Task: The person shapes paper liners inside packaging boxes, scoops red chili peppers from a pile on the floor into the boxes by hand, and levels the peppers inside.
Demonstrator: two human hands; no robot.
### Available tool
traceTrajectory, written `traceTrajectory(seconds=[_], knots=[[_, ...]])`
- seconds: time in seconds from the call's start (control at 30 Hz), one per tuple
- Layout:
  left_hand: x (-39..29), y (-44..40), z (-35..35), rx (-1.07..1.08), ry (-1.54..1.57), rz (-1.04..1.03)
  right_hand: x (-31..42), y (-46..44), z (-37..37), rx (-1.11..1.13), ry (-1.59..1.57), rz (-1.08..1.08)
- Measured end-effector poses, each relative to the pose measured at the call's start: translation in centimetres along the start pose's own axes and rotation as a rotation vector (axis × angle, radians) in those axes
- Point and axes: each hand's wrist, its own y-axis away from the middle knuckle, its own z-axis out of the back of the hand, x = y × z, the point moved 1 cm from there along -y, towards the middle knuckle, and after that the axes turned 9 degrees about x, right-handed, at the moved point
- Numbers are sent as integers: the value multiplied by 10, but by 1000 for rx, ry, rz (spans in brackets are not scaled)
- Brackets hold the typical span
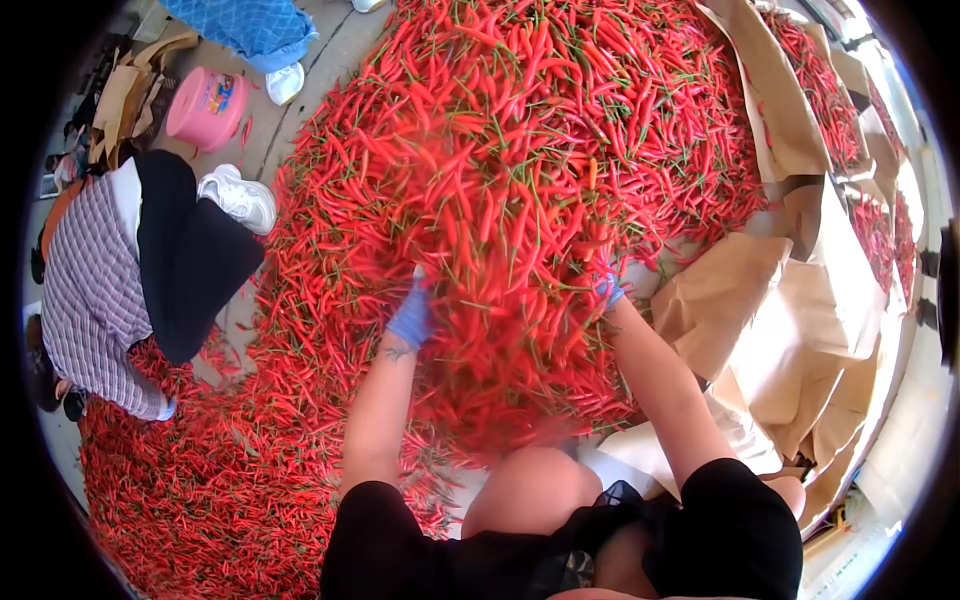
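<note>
A big heap of red chili peppers (620, 90) with green stems covers the floor ahead of me. Between my two hands a large mass of these chilies is held up, partly smeared by motion. My left hand (411, 315), in a blue glove, presses against its left side, with a pale tip showing at the top. On the right side my right hand (609, 290), also blue-gloved, is mostly buried among the chilies. The fingers of both hands are largely hidden. More chilies blur downward just above my knees.
Brown paper sheets (720, 290) lie crumpled on the right, with more chilies beyond them. At left a person in a checked sleeve (95, 290) bends over the chilies. A pink stool (208, 108) stands at upper left, near another person's blue clothing (245, 30).
</note>
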Motion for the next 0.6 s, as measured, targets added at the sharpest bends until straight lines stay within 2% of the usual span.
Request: traceTrajectory(seconds=[0.17,0.33,0.6], knots=[[11,21,-23,127,129,-153,0,30,-4,102,-2,22],[13,11,-28,150,217,-223,29,34,-3,142,-3,47],[10,25,-75,379,317,-371,2,31,-36,328,-151,136]])
